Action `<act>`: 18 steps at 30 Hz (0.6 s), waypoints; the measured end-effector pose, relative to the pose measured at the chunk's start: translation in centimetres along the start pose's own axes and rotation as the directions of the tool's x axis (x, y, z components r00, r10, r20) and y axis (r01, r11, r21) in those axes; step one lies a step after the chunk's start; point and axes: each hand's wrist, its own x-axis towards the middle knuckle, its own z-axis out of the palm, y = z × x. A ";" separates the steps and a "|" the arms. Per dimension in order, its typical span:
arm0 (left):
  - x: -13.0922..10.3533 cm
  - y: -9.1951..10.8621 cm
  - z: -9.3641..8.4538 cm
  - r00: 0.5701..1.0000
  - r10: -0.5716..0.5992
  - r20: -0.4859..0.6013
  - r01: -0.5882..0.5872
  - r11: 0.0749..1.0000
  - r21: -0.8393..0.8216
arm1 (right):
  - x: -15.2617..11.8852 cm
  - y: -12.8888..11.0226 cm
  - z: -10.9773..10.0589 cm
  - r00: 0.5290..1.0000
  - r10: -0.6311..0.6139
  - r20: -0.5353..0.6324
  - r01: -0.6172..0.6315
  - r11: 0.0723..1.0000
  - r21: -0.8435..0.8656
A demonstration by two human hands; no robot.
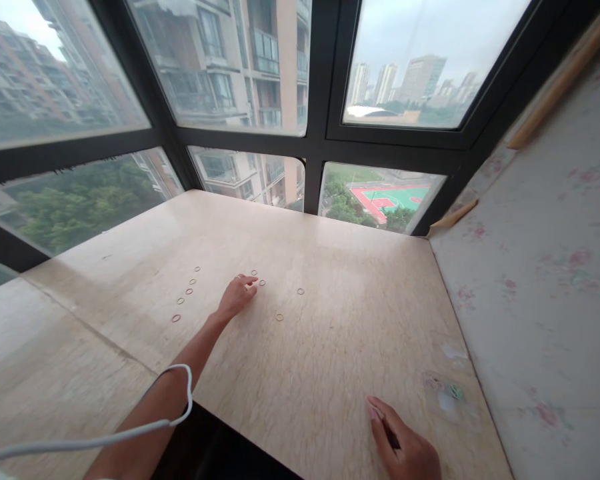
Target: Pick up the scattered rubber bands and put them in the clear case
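My left hand [237, 295] reaches over the pale marble-patterned ledge, fingers stretched out and apart, with nothing visible in them. By its fingertips lie two thin small rings, a far ring [254, 273] and a nearer ring [263, 283]; I cannot tell whether a finger touches either. Farther right are a pale ring [301, 291] and a yellowish ring [280, 318]. Left of the hand, several more rings run in a slanted row, with a red ring [176, 319] closest to me. My right hand [403, 443] is pinched near the front edge; what its fingertips hold is too small to name.
A clear plastic bag [450, 393] with pink and green bands lies at the right beside the papered wall [545, 320]. A white cable [105, 440] loops around my left forearm. Dark-framed windows border the ledge [360, 280] at the back and left.
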 end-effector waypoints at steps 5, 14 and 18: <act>1.7 0.5 0.1 0.997 0.050 0.066 -0.057 0.994 0.098 | -0.1 -0.5 -0.1 0.997 0.081 -0.010 -0.081 0.997 0.017; 2.1 1.8 -1.0 0.969 0.128 0.213 -0.179 0.953 0.246 | 0.1 0.1 -0.3 0.999 0.042 0.019 -0.042 0.999 0.029; 1.8 2.4 -0.8 0.960 0.136 0.246 -0.206 0.935 0.287 | 0.2 -0.3 -0.4 1.000 0.026 0.013 -0.026 0.999 0.022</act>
